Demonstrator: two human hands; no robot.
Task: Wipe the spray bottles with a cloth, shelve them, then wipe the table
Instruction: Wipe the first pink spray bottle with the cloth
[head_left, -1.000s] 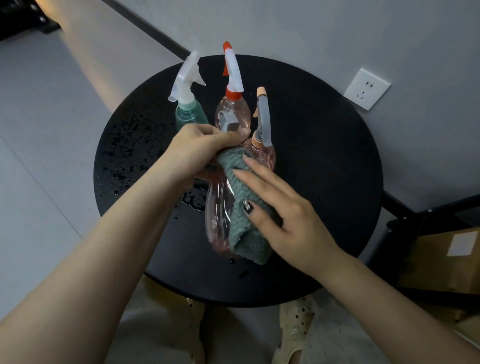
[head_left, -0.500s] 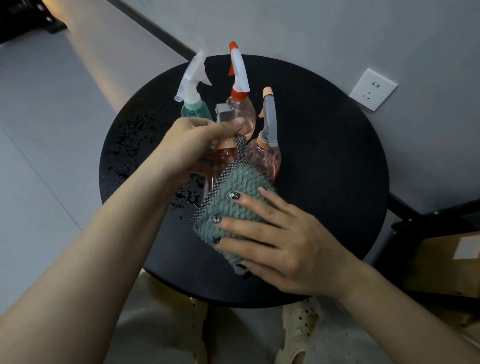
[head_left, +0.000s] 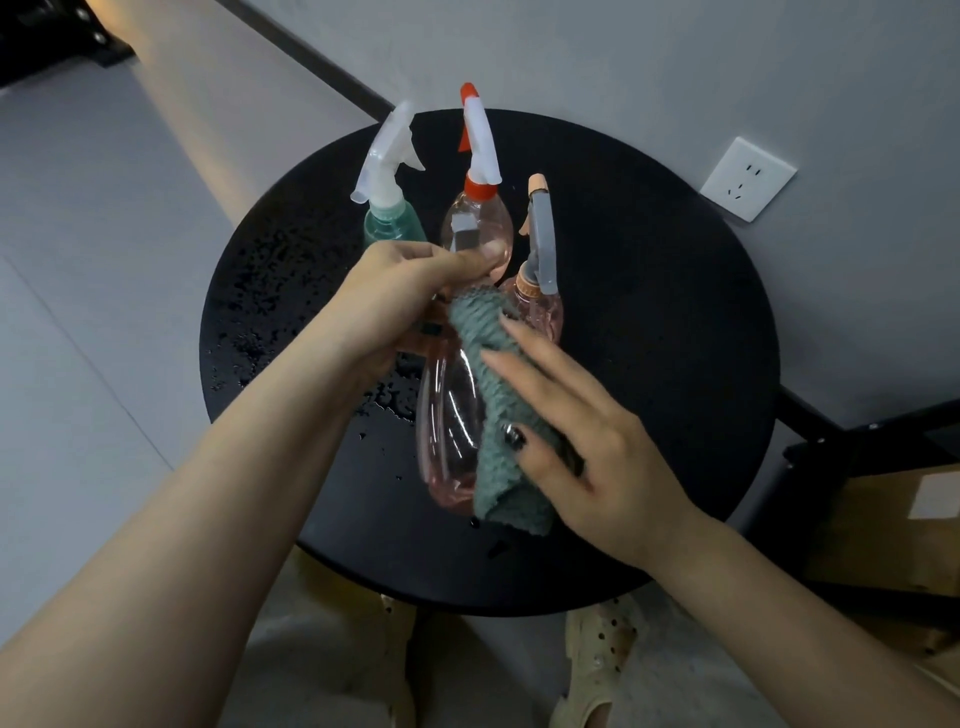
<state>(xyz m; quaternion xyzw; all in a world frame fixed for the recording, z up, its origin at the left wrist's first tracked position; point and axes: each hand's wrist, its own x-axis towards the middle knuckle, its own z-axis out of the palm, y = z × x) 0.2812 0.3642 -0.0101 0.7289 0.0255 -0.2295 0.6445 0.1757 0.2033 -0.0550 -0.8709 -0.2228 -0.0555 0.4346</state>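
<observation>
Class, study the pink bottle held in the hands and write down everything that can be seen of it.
The pink bottle is clear, rosy plastic, long and rounded, tilted with its base toward the viewer, held above the black table. The left hand grips its top end, hiding the sprayer. A green cloth lies draped along its right side, pressed on by the right hand with straight fingers. Its wall shines with highlights. Whether it holds liquid cannot be told.

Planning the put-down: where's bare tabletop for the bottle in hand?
Bare: the right part of the black table, between the grey-trigger bottle and the rim toward the wall socket. Also the near rim strip. The left part is bare but wet. Crowded: the back centre, where three bottles stand together.
</observation>
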